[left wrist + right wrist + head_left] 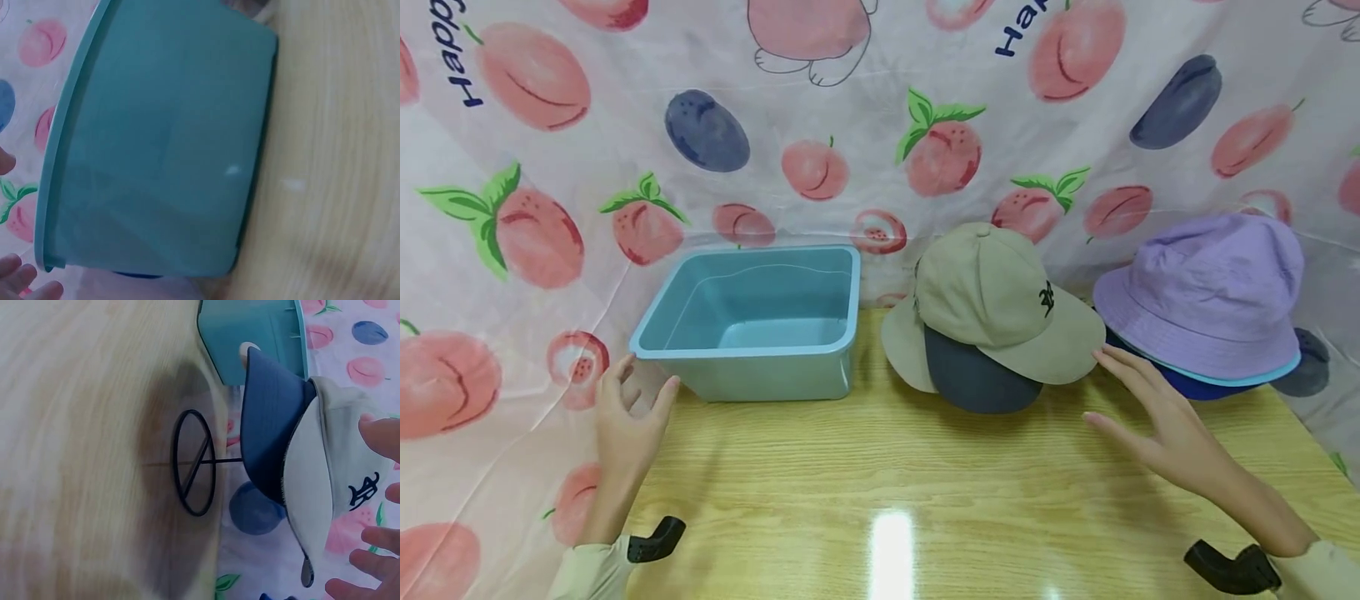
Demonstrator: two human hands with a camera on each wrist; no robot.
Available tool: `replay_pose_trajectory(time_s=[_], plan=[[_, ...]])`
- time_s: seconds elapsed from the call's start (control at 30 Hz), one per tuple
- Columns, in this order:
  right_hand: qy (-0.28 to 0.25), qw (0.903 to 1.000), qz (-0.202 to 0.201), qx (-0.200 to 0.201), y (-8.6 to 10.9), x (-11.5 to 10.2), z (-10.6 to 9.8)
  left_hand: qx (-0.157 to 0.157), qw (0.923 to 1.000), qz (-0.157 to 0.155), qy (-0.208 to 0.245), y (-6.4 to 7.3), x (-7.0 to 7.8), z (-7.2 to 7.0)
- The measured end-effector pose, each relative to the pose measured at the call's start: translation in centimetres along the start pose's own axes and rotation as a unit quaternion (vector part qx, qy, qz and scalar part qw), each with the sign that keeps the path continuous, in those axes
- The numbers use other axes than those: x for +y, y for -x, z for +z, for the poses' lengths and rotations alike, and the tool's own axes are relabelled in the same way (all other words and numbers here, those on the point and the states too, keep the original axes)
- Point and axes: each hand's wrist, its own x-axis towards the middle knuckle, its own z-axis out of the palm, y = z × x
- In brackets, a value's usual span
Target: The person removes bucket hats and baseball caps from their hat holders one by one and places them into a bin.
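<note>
One black stand [200,462] under caps [272,422] [342,447], right wrist view only; both hands [627,433] [1176,437], fingers apart

The bin [767,379] was teal, the upper cap [973,283] beige with black lettering [1047,297], the visor [981,387] beneath slate blue. The bucket hat [1210,292] was lilac, the stand [201,462] black, the desk [790,483] yellowish wood grain, the cloth [692,42] pale pink with coral and navy fruit [535,77] and green leaves [919,108].

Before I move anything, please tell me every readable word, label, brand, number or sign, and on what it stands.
"Happ…", on the patterned cloth, upper left, cut off above.
"Ha…", same cloth, top, right of centre, cut off above.
Dark mark on the beige cap: too unclear to read.
</note>
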Motion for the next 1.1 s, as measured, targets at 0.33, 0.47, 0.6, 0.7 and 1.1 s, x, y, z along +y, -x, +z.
replay_pose_trajectory(time_s=[0.33,0.47,0.6,0.7,1.1], plan=[[0.011,0.9998,-0.014,0.003,-2.1,0.0,-0.4,-0.062,0.9980,-0.012,0.008,-2.5,-0.3,-1.3],[0.010,0.9999,-0.010,-0.005,-2.9,0.0,-0.6,-0.083,0.9965,-0.008,0.000,-3.2,-0.3,-1.3],[0.004,0.9998,-0.015,-0.008,-3.7,0.0,-0.8,-0.116,0.9932,0.004,-0.012,-4.0,-0.4,-1.3],[0.008,0.9995,-0.029,-0.002,-4.4,0.0,-0.9,-0.134,0.9908,0.012,-0.017,-4.7,-0.6,-1.2],[0.002,0.9989,-0.044,-0.013,-7.0,-0.5,-1.5,-0.184,0.9823,0.022,-0.026,-7.0,-2.3,-0.9]])
